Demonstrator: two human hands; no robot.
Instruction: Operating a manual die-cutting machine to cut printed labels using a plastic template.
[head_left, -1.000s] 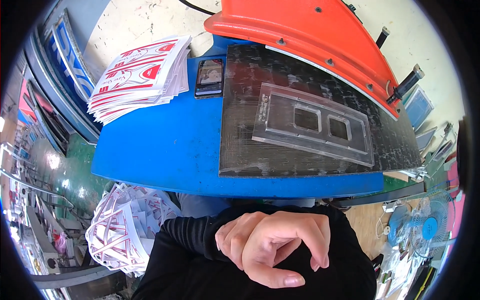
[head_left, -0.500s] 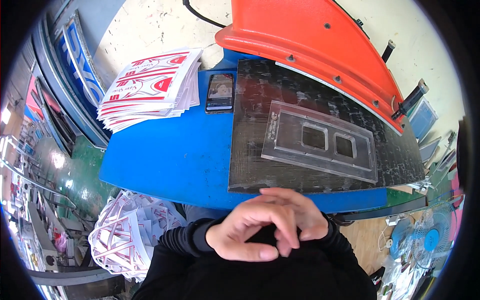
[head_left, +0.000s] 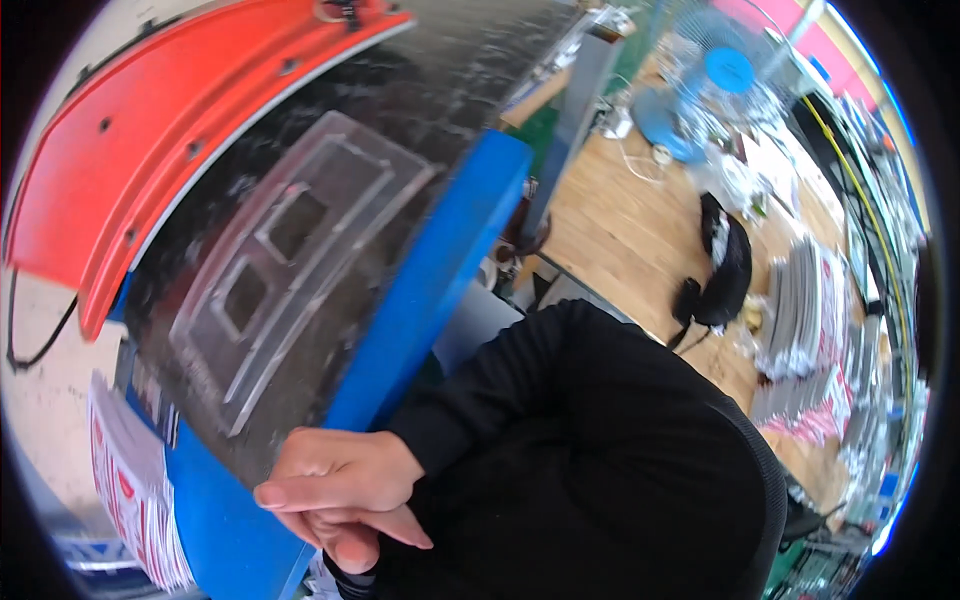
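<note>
My right hand (head_left: 345,468) lies over my left hand (head_left: 355,535) against my dark clothing, beside the blue table edge. Its fingers are closed; what they might hold is hidden. Most of my left hand is covered, with a few fingertips showing below. Above them, a clear plastic template with two square openings (head_left: 331,249) lies on a dark board (head_left: 425,80), which sits on the blue table (head_left: 216,530). A stack of red-and-white printed sheets (head_left: 131,479) is at the left.
A red metal machine part (head_left: 115,150) borders the board. To the right are a wooden worktop (head_left: 610,235) with a blue fan (head_left: 729,70), a black pouch-like item (head_left: 722,275) and paper stacks (head_left: 800,310). A metal post (head_left: 572,130) stands between table and worktop.
My view has swung sharply right, bringing the wooden worktop in and shifting the board and template leftward in the picture. My hands remain together but have changed position, fingers drawn closer.
</note>
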